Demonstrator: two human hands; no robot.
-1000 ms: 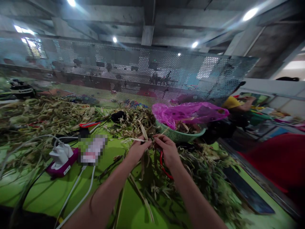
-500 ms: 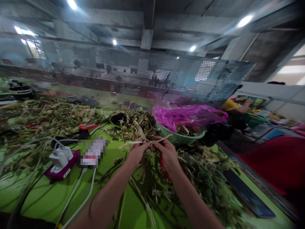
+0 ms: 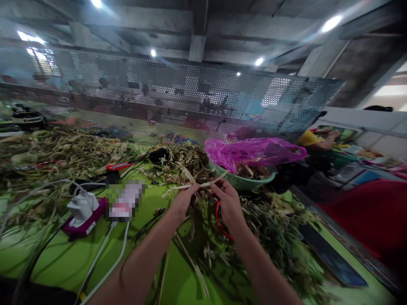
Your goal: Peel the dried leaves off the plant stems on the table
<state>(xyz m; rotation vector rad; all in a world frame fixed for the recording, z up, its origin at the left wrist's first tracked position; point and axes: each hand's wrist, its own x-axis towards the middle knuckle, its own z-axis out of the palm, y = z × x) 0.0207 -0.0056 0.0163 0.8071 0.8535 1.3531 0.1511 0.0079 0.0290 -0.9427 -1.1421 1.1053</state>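
Note:
Over the green table point(image 3: 171, 271), my left hand point(image 3: 182, 202) pinches a bunch of dried plant stalks; pale dry leaves point(image 3: 187, 173) stick out above its fingertips. My right hand point(image 3: 228, 198), a little apart from the left, has thumb and forefinger closed on a thin pale stalk point(image 3: 205, 185) running between both hands. A red loop, perhaps a scissors handle point(image 3: 218, 218), shows beside the right palm; the rest of it is hidden. Under the hands lie loose dried stems point(image 3: 193, 267).
Behind my right hand stands a green basket point(image 3: 251, 183) with a purple plastic bag point(image 3: 254, 153). Heaps of dried plants point(image 3: 57, 156) lie left, more point(image 3: 276, 237) right. A power strip point(image 3: 83, 222), cables, a blurred phone point(image 3: 127, 201) and a red cutter point(image 3: 119, 166) are left; a perforated screen point(image 3: 165, 97) stands behind.
My right hand has moved slightly right, away from the left, so more of the pale stalk shows between them. The red loop is more exposed. My left hand has barely moved.

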